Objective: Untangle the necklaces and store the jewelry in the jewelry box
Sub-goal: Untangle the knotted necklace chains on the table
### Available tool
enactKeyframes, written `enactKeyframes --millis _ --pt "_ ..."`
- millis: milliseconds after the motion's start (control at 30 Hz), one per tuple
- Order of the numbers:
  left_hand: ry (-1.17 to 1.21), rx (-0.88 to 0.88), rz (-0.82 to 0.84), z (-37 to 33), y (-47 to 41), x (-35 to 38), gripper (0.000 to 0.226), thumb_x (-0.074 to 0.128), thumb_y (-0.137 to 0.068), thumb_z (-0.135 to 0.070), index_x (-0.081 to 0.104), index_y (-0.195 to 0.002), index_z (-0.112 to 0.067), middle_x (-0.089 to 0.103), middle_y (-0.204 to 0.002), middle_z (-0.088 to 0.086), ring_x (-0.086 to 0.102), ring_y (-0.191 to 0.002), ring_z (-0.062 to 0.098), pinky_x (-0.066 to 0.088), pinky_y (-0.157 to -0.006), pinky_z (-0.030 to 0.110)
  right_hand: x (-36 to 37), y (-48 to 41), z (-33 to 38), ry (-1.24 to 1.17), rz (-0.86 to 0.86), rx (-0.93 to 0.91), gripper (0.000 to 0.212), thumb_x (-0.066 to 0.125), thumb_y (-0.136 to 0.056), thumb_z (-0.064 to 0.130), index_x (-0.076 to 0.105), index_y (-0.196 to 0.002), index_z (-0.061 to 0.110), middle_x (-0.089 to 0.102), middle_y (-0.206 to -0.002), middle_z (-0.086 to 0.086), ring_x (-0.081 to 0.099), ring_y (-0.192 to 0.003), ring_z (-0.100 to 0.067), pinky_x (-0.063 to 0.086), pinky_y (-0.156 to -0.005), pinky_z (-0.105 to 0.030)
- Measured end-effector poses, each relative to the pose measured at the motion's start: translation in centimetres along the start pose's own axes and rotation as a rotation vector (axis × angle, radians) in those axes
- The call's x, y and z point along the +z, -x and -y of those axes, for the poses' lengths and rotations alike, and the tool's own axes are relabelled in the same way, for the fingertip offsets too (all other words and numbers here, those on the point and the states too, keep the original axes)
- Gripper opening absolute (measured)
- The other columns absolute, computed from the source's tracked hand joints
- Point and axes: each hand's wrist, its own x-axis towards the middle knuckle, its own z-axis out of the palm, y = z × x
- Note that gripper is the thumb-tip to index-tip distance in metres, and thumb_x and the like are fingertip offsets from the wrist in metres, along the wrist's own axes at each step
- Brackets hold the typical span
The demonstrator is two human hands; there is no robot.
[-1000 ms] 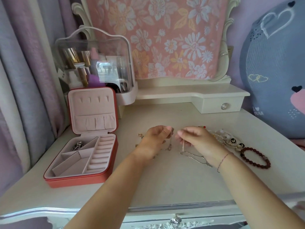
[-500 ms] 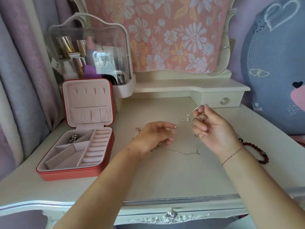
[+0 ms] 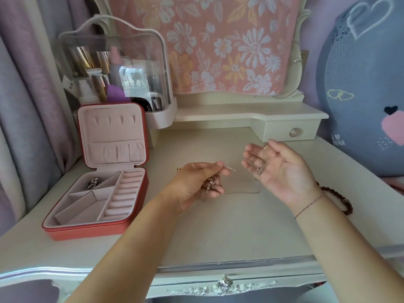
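The red jewelry box (image 3: 122,228) stands open at the left with pink lining; one silver piece (image 3: 93,184) lies in its back left compartment. My left hand (image 3: 196,184) is above the table middle and pinches a thin chain necklace (image 3: 227,169) with gold bits bunched under its fingers. My right hand (image 3: 282,171) is palm up with fingers spread, and a thin silver chain (image 3: 260,169) is draped across its fingers. A fine strand (image 3: 242,192) trails on the table between the hands.
A dark red bead bracelet (image 3: 341,197) lies on the table behind my right wrist. A clear cosmetics case (image 3: 113,68) stands behind the box. A small drawer shelf (image 3: 293,131) sits at the back right. The table's front edge (image 3: 218,267) is near me.
My right hand lifted the chain off the table, then opened palm up with the chain lying loose across it. My left hand stayed low, still pinching its end. The view shifted closer.
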Motion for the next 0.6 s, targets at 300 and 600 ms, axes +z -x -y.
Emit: enactKeyframes --millis 300,600 --pt "0.298 -0.027 0.238 -0.8 0.4 -0.1 0.028 0.043 -0.099 -0.014 0.062 -0.116 -0.003 0.072 -0.107 0.013 0.073 -0.088 0.022 0.059 -0.064 0.023 0.7 0.4 -2.1 0.672 0.046 0.004 0.008 0.064 -0.086 0.015 0.059 -0.091 0.012 0.068 -0.075 0.0 0.063 -0.069 -0.011 0.045 -0.059 -0.022" --pt "0.199 0.056 0.188 -0.6 0.3 -0.5 0.038 0.052 -0.09 0.008 0.056 -0.125 -0.006 0.071 -0.113 0.012 0.074 -0.081 0.017 0.058 -0.06 0.02 0.4 0.3 -2.1 0.76 0.033 0.03 0.007 0.062 -0.09 0.013 0.068 -0.092 0.009 0.046 -0.059 0.002 0.022 -0.047 -0.008 0.015 -0.047 -0.022"
